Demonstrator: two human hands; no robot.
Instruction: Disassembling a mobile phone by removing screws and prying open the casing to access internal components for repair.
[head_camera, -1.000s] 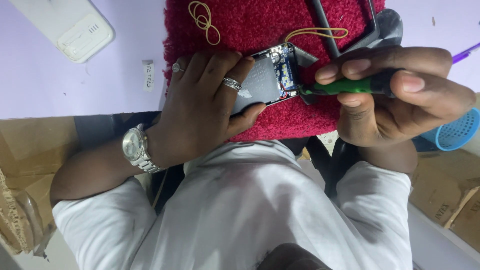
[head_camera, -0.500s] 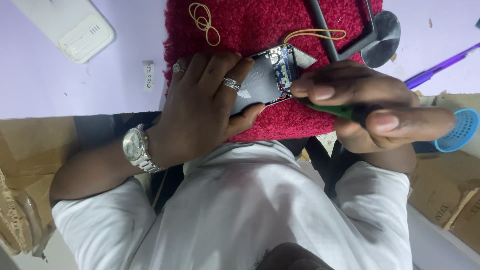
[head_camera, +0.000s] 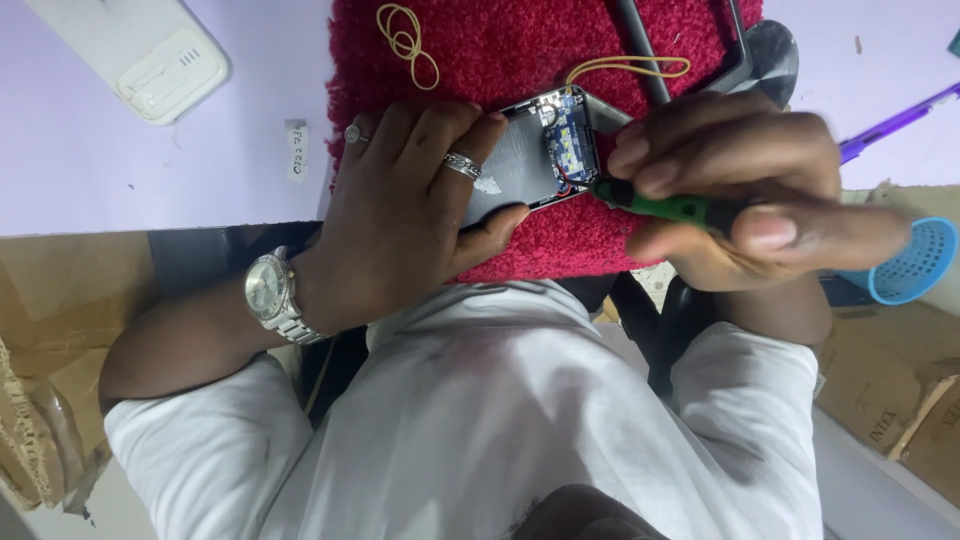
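The left hand (head_camera: 400, 215) lies flat and spread over a dark, smooth phone (head_camera: 520, 165), pressing it down on a fuzzy red mat (head_camera: 520, 40); a metal ring sits on one finger and a steel watch (head_camera: 272, 295) on the wrist. The right hand (head_camera: 745, 195) is curled tight around a green-handled screwdriver (head_camera: 665, 205), whose tip meets the phone's opened end, where a small blue circuit board (head_camera: 570, 140) shows. The phone rests near the mat's near edge, at the table's near edge.

On the mat beyond the hands lie two yellow rubber bands, one looped (head_camera: 405, 40) toward the far left, one stretched flat (head_camera: 630, 68) just past the phone. Dark metal bars (head_camera: 640, 45) cross the mat's far right.

Left of the mat a small white paper label (head_camera: 297, 150) sits on the pale lilac table (head_camera: 150, 170), and a white plastic casing (head_camera: 150, 50) lies at the far left corner. A round blue perforated basket (head_camera: 910, 265) sits off the right edge, above brown cardboard boxes (head_camera: 890, 390).
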